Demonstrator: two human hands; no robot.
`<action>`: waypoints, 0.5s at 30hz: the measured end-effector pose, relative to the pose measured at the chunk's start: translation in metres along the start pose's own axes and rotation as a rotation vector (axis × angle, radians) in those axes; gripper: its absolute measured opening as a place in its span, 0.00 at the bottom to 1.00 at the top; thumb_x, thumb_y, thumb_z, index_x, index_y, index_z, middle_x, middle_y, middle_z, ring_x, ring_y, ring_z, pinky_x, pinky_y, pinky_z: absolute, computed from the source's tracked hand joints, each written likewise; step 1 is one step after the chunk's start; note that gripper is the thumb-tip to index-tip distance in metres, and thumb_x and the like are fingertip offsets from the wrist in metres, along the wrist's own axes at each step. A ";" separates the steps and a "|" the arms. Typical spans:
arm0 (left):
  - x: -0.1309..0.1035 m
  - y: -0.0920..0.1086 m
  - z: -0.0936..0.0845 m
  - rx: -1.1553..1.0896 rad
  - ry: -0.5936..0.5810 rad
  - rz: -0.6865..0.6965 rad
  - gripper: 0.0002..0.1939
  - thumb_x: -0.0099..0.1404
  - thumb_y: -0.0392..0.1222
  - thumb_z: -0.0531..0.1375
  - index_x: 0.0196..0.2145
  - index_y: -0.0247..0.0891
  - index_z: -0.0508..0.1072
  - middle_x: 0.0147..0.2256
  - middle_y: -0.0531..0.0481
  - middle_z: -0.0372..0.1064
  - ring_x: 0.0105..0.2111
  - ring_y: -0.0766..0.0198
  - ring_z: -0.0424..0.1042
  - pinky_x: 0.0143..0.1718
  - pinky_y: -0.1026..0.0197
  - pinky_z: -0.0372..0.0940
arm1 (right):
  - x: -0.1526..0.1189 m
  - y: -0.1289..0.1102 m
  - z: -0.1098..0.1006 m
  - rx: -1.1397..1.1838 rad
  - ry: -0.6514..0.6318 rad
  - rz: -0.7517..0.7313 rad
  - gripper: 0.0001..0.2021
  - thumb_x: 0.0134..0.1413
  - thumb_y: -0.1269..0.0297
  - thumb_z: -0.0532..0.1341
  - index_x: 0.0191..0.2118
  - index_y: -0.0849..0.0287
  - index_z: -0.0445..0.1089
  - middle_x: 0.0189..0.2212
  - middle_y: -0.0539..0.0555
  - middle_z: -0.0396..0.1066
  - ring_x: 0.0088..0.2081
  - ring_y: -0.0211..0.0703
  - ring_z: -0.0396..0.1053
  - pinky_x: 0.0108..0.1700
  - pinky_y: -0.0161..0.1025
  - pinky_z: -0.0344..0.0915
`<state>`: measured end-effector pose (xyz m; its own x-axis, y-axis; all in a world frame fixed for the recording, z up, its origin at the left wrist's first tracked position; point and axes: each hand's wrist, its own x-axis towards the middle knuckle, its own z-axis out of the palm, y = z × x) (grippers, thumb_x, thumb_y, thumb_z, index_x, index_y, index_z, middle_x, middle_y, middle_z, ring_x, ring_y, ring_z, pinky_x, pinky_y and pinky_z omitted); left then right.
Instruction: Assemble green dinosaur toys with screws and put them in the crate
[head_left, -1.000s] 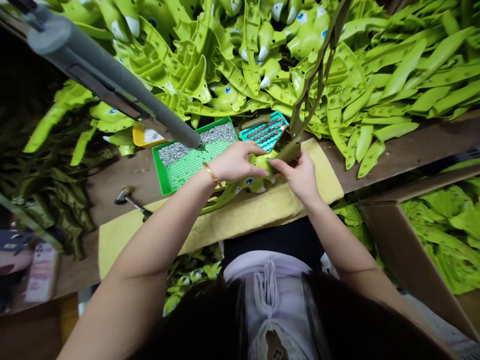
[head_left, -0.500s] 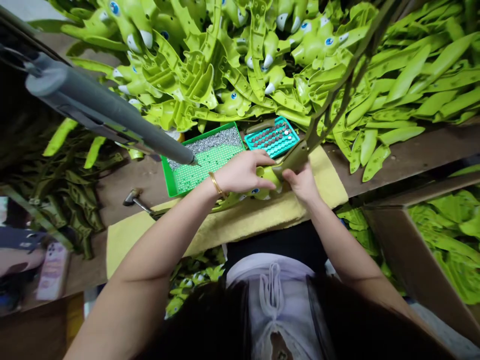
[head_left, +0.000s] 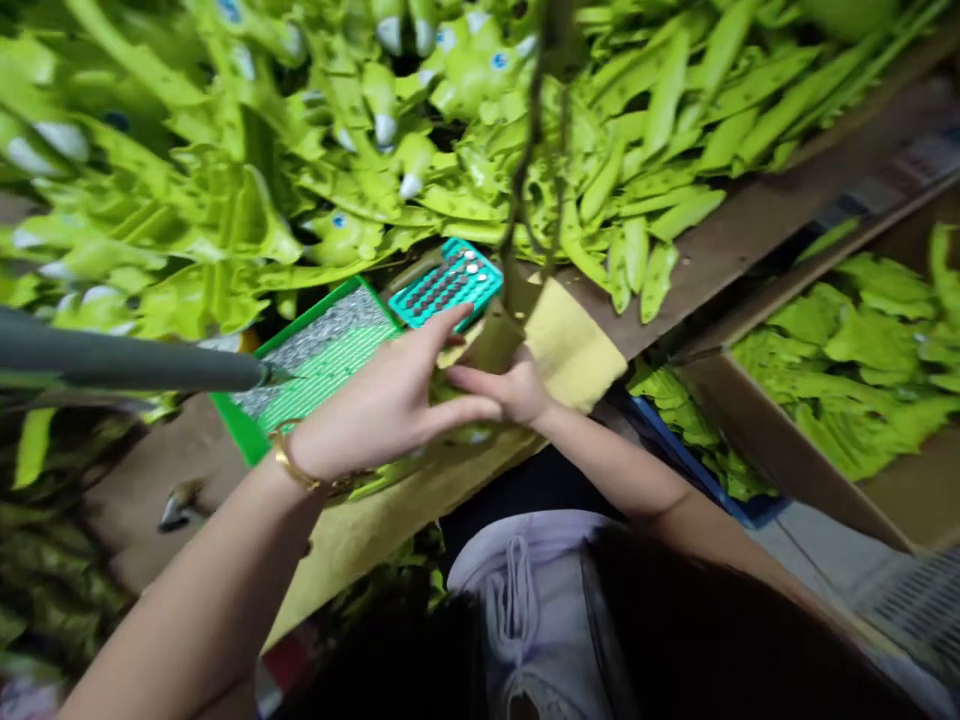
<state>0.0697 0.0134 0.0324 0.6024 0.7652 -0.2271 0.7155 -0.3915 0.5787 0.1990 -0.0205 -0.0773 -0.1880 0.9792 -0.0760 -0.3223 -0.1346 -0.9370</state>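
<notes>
My left hand (head_left: 397,395), with a gold bracelet at the wrist, is curled over a lime-green plastic toy figure (head_left: 474,433), thumb on the near side. Most of that figure is hidden beneath the hand. My right hand (head_left: 514,392) grips the lower end of a long olive-green plastic piece (head_left: 495,335), which rises away from me and blurs at its top. Both hands meet over a yellow cloth (head_left: 574,335). Just beyond them lie a green tray (head_left: 244,435) of small screws and a teal tray (head_left: 448,285) holding rows of small round pieces.
A grey powered screwdriver (head_left: 150,360) hangs in from the left, its tip above the screw tray. Lime-green toy parts (head_left: 465,150) are heaped along the back. A hammer (head_left: 178,505) rests on the left of the table; a cardboard box (head_left: 795,450) of green parts stands at right.
The view has swung to the right, so the trays and screwdriver appear further left. My hands are closer together, still on the toy figure and the olive-green piece.
</notes>
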 end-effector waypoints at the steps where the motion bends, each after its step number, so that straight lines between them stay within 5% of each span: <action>1: 0.010 0.004 -0.002 0.028 -0.005 -0.021 0.28 0.62 0.57 0.58 0.51 0.35 0.62 0.45 0.39 0.69 0.43 0.50 0.71 0.44 0.50 0.65 | -0.001 -0.003 -0.009 -0.087 -0.097 0.056 0.21 0.42 0.44 0.68 0.30 0.58 0.69 0.24 0.47 0.68 0.27 0.37 0.64 0.32 0.39 0.66; 4: 0.036 0.011 0.000 0.014 -0.063 -0.088 0.19 0.62 0.58 0.55 0.39 0.38 0.65 0.33 0.46 0.68 0.31 0.56 0.69 0.35 0.54 0.63 | -0.010 -0.026 -0.059 -0.477 -0.273 0.148 0.25 0.41 0.39 0.66 0.32 0.58 0.70 0.22 0.47 0.66 0.26 0.37 0.63 0.31 0.38 0.63; 5: 0.042 0.011 0.002 -0.015 -0.095 -0.106 0.20 0.60 0.59 0.56 0.37 0.38 0.65 0.32 0.47 0.68 0.30 0.57 0.68 0.34 0.55 0.63 | -0.015 -0.037 -0.080 -0.610 -0.167 0.141 0.25 0.45 0.38 0.63 0.35 0.58 0.71 0.24 0.48 0.68 0.27 0.39 0.64 0.32 0.39 0.64; 7: 0.050 0.009 0.010 -0.063 -0.103 -0.149 0.22 0.57 0.60 0.57 0.38 0.39 0.66 0.34 0.47 0.69 0.32 0.56 0.69 0.36 0.54 0.64 | -0.022 -0.056 -0.122 -0.889 0.297 0.081 0.24 0.58 0.41 0.53 0.43 0.58 0.71 0.33 0.54 0.72 0.36 0.43 0.69 0.40 0.42 0.66; 9: 0.054 0.006 0.020 -0.091 -0.080 -0.192 0.24 0.56 0.60 0.57 0.41 0.38 0.67 0.38 0.45 0.70 0.37 0.54 0.70 0.40 0.52 0.65 | -0.026 -0.066 -0.154 -1.206 0.655 0.105 0.24 0.60 0.47 0.53 0.51 0.62 0.68 0.43 0.62 0.71 0.45 0.53 0.69 0.45 0.49 0.66; 12: 0.055 0.006 0.033 -0.137 -0.061 -0.261 0.28 0.58 0.61 0.53 0.45 0.36 0.67 0.41 0.42 0.71 0.42 0.51 0.71 0.45 0.50 0.66 | -0.031 -0.065 -0.174 -1.528 0.783 0.251 0.25 0.59 0.55 0.57 0.55 0.68 0.66 0.48 0.70 0.68 0.51 0.63 0.66 0.46 0.54 0.67; 15: 0.053 0.010 0.039 -0.164 -0.017 -0.287 0.30 0.60 0.62 0.51 0.49 0.34 0.66 0.44 0.41 0.71 0.44 0.50 0.71 0.49 0.48 0.66 | -0.043 -0.064 -0.171 -1.549 0.831 0.285 0.19 0.62 0.60 0.52 0.52 0.64 0.71 0.46 0.67 0.69 0.47 0.60 0.70 0.45 0.52 0.68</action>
<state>0.1222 0.0298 -0.0048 0.3914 0.8234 -0.4109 0.7911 -0.0730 0.6074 0.3864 -0.0282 -0.0724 0.5546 0.8308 0.0465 0.8095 -0.5257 -0.2615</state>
